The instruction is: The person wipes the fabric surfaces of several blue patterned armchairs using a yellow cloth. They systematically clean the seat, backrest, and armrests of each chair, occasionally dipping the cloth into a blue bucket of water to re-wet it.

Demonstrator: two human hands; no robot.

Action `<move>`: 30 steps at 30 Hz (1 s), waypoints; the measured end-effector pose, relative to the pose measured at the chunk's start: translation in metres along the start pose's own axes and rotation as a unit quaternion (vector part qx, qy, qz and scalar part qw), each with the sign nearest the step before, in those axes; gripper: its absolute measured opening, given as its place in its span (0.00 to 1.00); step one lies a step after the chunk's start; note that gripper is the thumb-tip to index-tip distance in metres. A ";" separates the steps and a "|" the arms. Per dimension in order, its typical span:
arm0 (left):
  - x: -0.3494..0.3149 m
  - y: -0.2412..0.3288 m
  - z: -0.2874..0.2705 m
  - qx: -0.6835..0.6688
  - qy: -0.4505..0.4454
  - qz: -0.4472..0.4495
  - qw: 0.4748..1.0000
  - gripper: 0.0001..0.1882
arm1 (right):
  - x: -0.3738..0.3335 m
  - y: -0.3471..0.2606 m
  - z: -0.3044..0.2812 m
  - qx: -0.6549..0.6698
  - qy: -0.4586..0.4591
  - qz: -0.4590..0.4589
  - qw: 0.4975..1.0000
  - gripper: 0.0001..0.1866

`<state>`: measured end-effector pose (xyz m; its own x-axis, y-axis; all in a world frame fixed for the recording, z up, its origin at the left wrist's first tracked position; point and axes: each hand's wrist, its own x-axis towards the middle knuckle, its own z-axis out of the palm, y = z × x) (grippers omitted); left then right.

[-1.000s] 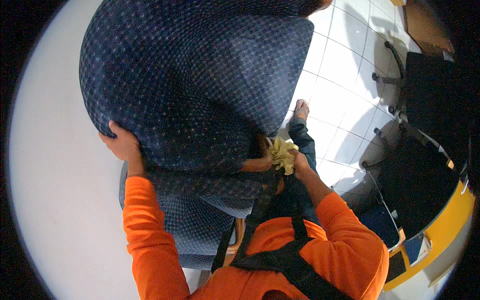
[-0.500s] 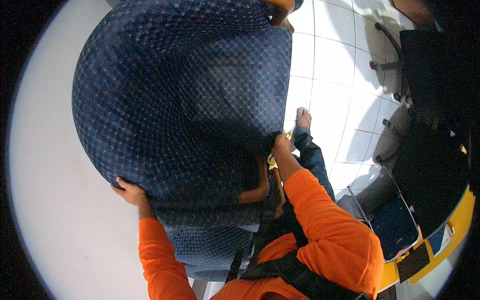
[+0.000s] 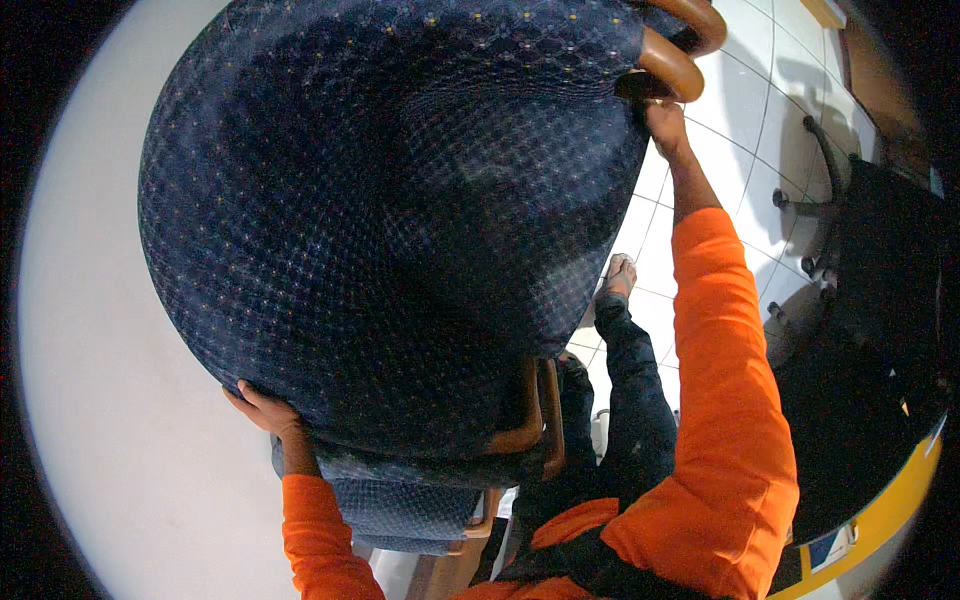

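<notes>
A chair with dark blue, dotted upholstery (image 3: 330,230) fills the middle of the head view, with curved brown wooden armrests (image 3: 672,66) at its far and near sides. My left hand (image 3: 264,408) is curled round the rounded edge at the near left, its fingertips partly hidden. At the far right corner of the seat, just under the armrest, my right hand (image 3: 667,125) grips the front edge. Its fingers go out of sight beneath. More blue upholstered seats (image 3: 400,508) show below the chair at the near side, apparently stacked.
A white wall (image 3: 90,300) runs along the left. White floor tiles (image 3: 725,185) lie to the right, where my bare foot (image 3: 619,275) stands. Dark office chair legs with casters (image 3: 826,190) and a large black shape (image 3: 870,330) take up the right side, above a yellow edge (image 3: 880,520).
My right hand has moved from the seat's near front corner to the far one, by the armrest. The chair has shifted and turned somewhat. My left hand has stayed on its edge, slightly nearer me.
</notes>
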<state>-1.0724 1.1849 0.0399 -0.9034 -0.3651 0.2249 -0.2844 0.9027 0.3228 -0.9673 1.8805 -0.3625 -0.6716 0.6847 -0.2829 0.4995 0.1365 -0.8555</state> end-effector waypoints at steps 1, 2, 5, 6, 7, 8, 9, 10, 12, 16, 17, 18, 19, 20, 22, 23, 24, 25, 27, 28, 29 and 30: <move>0.000 0.000 0.000 0.006 -0.002 0.012 1.000 0.40 | -0.005 -0.006 0.000 -0.094 -0.010 -0.027 0.995 0.18; 0.000 -0.001 0.000 -0.007 -0.004 -0.001 1.000 0.40 | -0.019 -0.013 0.001 -0.191 0.003 -0.043 0.981 0.17; 0.002 -0.004 0.001 -0.045 -0.008 -0.017 0.999 0.40 | -0.064 -0.048 0.008 -0.349 0.055 -0.162 0.922 0.15; 0.003 -0.007 0.002 -0.063 -0.006 -0.024 0.998 0.39 | -0.080 -0.062 0.011 -0.345 0.060 -0.145 0.925 0.16; 0.005 -0.010 0.003 -0.082 -0.003 -0.031 0.996 0.39 | -0.088 -0.077 0.013 -0.321 0.076 -0.200 0.923 0.17; 0.005 -0.013 0.003 -0.066 -0.009 -0.046 0.997 0.38 | -0.092 -0.092 0.018 -0.364 0.055 -0.205 0.907 0.18; 0.007 -0.016 0.003 -0.075 -0.007 -0.038 0.996 0.38 | -0.097 -0.105 0.024 -0.415 0.036 -0.211 0.884 0.19; 0.009 -0.018 0.005 -0.084 -0.005 -0.030 0.996 0.38 | -0.097 -0.115 0.036 -0.434 0.011 -0.245 0.867 0.19; 0.009 -0.022 0.004 -0.098 -0.009 -0.020 0.995 0.38 | -0.095 -0.124 0.053 -0.379 -0.027 -0.217 0.899 0.19; 0.011 -0.019 0.002 -0.079 -0.020 -0.007 0.997 0.38 | -0.094 -0.088 0.050 -0.332 -0.019 -0.233 0.914 0.24; 0.011 -0.017 0.002 -0.064 -0.005 -0.013 0.998 0.38 | -0.094 -0.069 0.032 -0.332 -0.010 -0.242 0.911 0.26; 0.011 -0.018 0.000 -0.042 0.000 -0.035 0.999 0.38 | -0.097 -0.054 0.021 -0.335 0.055 -0.264 0.903 0.29; 0.012 -0.018 0.001 -0.057 -0.010 -0.019 0.998 0.38 | -0.094 -0.038 0.004 -0.330 0.017 -0.205 0.921 0.31; 0.012 -0.018 0.000 -0.061 -0.011 -0.012 0.998 0.38 | -0.093 -0.026 -0.007 -0.283 0.025 -0.134 0.949 0.31; 0.013 -0.020 0.001 -0.073 -0.012 -0.037 0.997 0.39 | -0.087 -0.010 -0.023 -0.147 0.078 0.078 0.983 0.17; 0.012 -0.020 0.002 -0.093 -0.016 -0.030 0.995 0.39 | -0.079 -0.007 -0.027 -0.044 0.098 0.191 0.976 0.13; 0.012 -0.020 0.002 -0.105 -0.016 -0.034 0.994 0.39 | -0.075 -0.007 -0.025 0.124 0.098 0.195 0.968 0.15; 0.012 -0.019 0.003 -0.110 -0.016 -0.046 0.993 0.40 | -0.068 -0.009 -0.020 0.286 0.120 0.247 0.918 0.17; 0.010 -0.016 0.002 -0.084 -0.022 -0.009 0.996 0.39 | -0.065 -0.016 -0.003 0.240 0.058 0.140 0.959 0.22; 0.008 -0.014 0.001 -0.055 -0.014 -0.001 0.998 0.39 | -0.070 -0.019 0.007 0.132 0.091 0.104 0.982 0.25; 0.007 -0.012 0.000 -0.066 -0.025 -0.007 0.997 0.39 | -0.077 -0.022 0.017 0.012 0.114 0.039 0.993 0.28; 0.007 -0.010 0.001 -0.072 -0.020 -0.017 0.997 0.39 | -0.090 -0.024 0.026 -0.013 0.127 0.089 0.988 0.29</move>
<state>-1.0763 1.1735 0.0374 -0.9071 -0.3829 0.1749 -0.2688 0.8466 0.4594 -0.9331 1.7974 -0.3276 -0.4135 0.8571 -0.3072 0.6134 0.0128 -0.7897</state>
